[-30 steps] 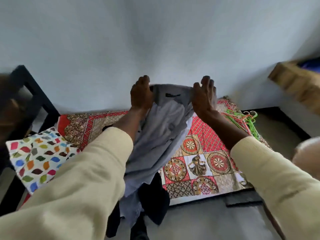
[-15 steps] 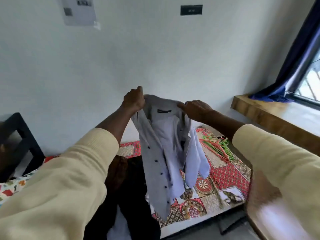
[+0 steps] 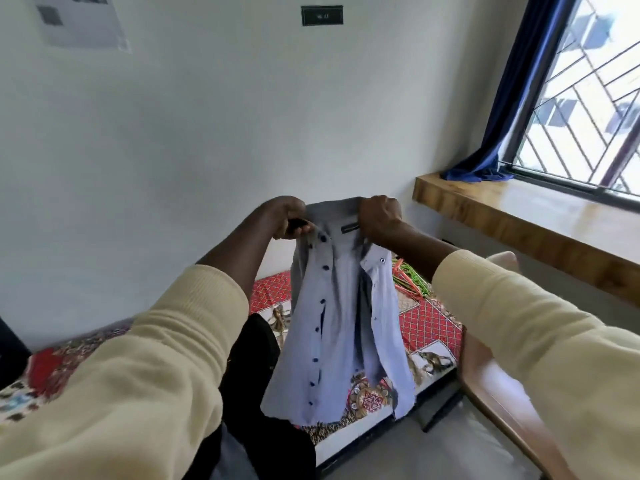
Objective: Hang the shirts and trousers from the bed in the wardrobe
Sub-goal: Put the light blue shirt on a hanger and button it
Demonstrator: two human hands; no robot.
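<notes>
A light grey-blue shirt (image 3: 332, 327) with dark buttons hangs in the air above the bed (image 3: 429, 323), its front open toward me. My left hand (image 3: 289, 218) grips the collar's left side and my right hand (image 3: 379, 220) grips its right side. A dark garment (image 3: 256, 362) lies on the patterned bedspread below my left arm. Orange and green hangers (image 3: 408, 280) lie on the bed behind the shirt. No wardrobe shows.
A wooden window ledge (image 3: 519, 216) runs along the right under a barred window with a blue curtain (image 3: 516, 98). A wooden piece of furniture (image 3: 498, 400) stands at the lower right beside the bed. White wall ahead.
The shirt went up off the bed and now hangs free from its collar. Both hands shifted closer on the collar, and my view tilted upward.
</notes>
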